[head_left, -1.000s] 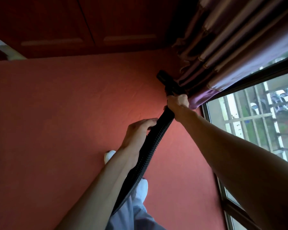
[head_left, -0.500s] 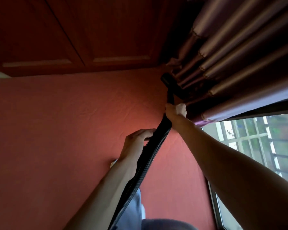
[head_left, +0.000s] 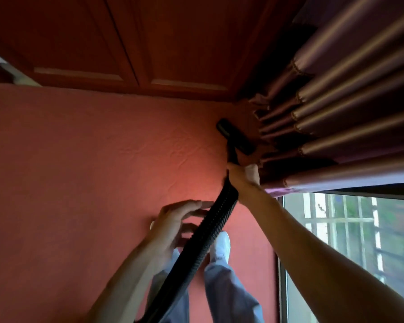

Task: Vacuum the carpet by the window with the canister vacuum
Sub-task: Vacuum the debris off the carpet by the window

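- Nozzle: the black head lies on the red carpet at one o'clock of the view, just beside the curtain hem.
- Right hand: its fingers are wrapped firmly round the neck where the hose meets the nozzle.
- Left hand: at seven o'clock from the right hand, fingers straight and spread beside the hose; whether they touch it cannot be told.
- Handling (judged): the ribbed hose looks light and limp and likely to sag. The stiffer neck is the better steering hold, with a second hold lower down to carry the slack.
- Window: at four o'clock.
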`<state>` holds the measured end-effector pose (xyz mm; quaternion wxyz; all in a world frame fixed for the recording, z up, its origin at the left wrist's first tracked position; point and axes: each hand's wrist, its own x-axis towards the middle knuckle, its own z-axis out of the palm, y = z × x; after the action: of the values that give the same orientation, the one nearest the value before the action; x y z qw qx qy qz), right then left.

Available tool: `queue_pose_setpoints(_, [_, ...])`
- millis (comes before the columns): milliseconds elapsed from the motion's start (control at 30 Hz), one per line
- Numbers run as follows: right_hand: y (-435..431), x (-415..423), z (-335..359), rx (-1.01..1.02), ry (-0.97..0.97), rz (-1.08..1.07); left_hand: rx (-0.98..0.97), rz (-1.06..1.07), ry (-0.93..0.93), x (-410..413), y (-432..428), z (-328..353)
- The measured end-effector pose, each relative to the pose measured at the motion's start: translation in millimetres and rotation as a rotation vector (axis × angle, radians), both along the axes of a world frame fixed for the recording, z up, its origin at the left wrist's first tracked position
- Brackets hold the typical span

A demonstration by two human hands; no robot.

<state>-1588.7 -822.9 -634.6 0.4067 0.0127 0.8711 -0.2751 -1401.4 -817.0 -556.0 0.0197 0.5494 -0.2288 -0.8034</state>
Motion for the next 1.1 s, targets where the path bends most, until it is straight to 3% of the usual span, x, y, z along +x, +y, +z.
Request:
queue_pose_setpoints(167, [1,10,17,0.056,0.052,0.198,0.02,0.021,0.013,7,15,14])
queue_pose_setpoints(367, [-28,-21,-4,0.136,0.188,0.413,-0.024,0.249,-0.032,-40,26,-28])
queue_pose_setpoints(633, [-14,-61,-41,0.179,0.266,0.636,-0.019,0.282,0.041,-77,52,-61])
queue_pose_setpoints(867, [12,-21,-4,0.168,0.177,0.701,0.028,0.213,0.013,-25,61,-18])
queue_pose_setpoints(1100, [15,90,60,0.178,-0.032,0.97,0.154,0.227,0.027,76,74,55])
